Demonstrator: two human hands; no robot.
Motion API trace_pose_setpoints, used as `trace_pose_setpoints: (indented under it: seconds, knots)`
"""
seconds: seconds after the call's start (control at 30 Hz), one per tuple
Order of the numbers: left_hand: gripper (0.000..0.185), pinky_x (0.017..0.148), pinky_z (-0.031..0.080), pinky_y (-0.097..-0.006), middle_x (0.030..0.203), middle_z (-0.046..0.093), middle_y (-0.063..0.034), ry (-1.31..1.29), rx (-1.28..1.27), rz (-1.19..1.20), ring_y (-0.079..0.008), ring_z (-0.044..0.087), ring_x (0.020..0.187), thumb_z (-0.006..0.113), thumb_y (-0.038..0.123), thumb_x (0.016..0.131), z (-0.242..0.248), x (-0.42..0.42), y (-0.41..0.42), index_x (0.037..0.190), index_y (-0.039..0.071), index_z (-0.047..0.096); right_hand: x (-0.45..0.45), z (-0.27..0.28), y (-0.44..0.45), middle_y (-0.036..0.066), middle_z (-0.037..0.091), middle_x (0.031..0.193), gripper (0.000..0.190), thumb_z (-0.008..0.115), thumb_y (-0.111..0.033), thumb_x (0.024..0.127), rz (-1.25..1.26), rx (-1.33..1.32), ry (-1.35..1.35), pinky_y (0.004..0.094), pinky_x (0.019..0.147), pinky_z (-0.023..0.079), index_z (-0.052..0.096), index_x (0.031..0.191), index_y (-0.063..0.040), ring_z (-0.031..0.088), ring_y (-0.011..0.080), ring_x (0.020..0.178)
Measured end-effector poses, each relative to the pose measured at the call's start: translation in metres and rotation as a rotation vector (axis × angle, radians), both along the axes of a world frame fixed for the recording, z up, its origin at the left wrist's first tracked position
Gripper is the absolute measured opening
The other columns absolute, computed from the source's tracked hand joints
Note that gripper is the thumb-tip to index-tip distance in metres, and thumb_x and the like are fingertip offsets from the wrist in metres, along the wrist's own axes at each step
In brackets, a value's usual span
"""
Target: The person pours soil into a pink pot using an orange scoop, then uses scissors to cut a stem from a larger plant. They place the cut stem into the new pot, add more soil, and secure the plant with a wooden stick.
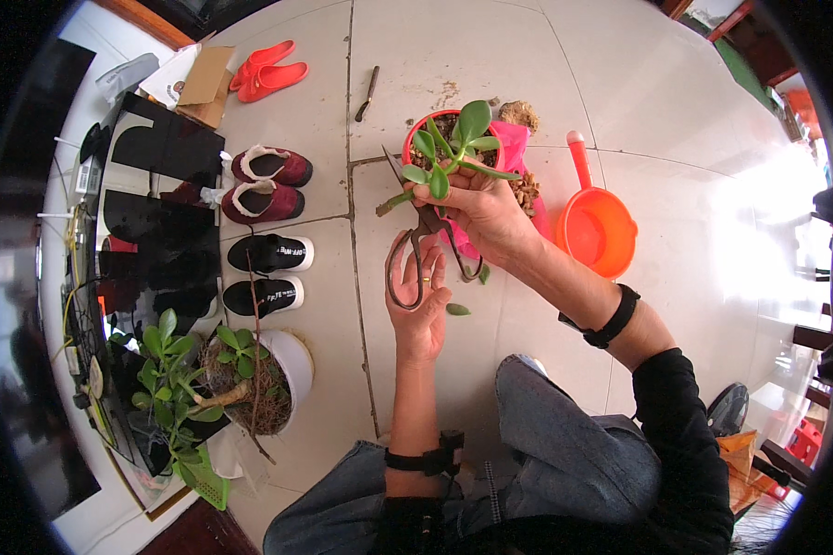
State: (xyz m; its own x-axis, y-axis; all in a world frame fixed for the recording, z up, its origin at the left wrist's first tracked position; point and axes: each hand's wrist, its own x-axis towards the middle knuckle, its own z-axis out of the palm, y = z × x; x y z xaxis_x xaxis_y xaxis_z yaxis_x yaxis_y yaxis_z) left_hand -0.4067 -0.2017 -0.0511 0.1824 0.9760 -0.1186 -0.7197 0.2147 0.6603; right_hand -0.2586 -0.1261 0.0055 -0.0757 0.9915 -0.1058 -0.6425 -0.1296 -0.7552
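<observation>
My right hand (486, 208) pinches a jade plant cutting (439, 182) by its stem, thumb and fingers closed around it. The green leaves rise over a red pot (407, 147) of soil, and the bare stem end points left. Dark iron scissors (427, 220) are just below the cutting, blades toward the upper left and partly behind the stem. My left hand (420, 312) is palm up beneath the scissors, fingers slightly curled behind one handle loop. Whether its fingers grip that loop is unclear. Pink plastic (510, 139) lies beside the pot, partly hidden by my right hand.
An orange dipper (600, 229) stands on the tiles at right. A small hand tool (368, 96) and a soil clump (519, 115) lie farther off. Loose leaves (458, 309) are near my hands. Shoes (267, 253) and a white-potted jade plant (298, 371) line the left.
</observation>
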Motion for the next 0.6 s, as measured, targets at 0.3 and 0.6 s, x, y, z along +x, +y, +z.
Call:
trace_pose_setpoints:
  seconds: [0.3, 0.6]
  knots:
    - [0.11, 0.121, 0.02, -0.0486, 0.154, 0.032, -0.0159, -0.021, 0.128, 0.013, -0.0316, 0.03, 0.145, 0.082, 0.014, 0.074, 0.002, 0.009, 0.0, 0.159, 0.016, 0.013, -0.007, 0.01, -0.001, 0.01, 0.071, 0.105, 0.022, 0.072, -0.003, 0.089, -0.06, -0.063, 0.005, 0.0315, 0.087, 0.052, 0.065, 0.11, 0.001, 0.066, 0.016, 0.096]
    - [0.066, 0.108, 0.038, -0.0459, 0.145, 0.043, -0.0076, 0.103, 0.061, 0.126, -0.0258, 0.045, 0.132, 0.069, 0.004, 0.09, 0.009, 0.023, 0.015, 0.147, 0.011, 0.036, -0.011, 0.017, -0.009, 0.011, 0.071, 0.106, 0.023, 0.073, -0.005, 0.089, -0.038, -0.138, 0.027, 0.0323, 0.084, 0.052, 0.065, 0.11, 0.002, 0.065, 0.0161, 0.094]
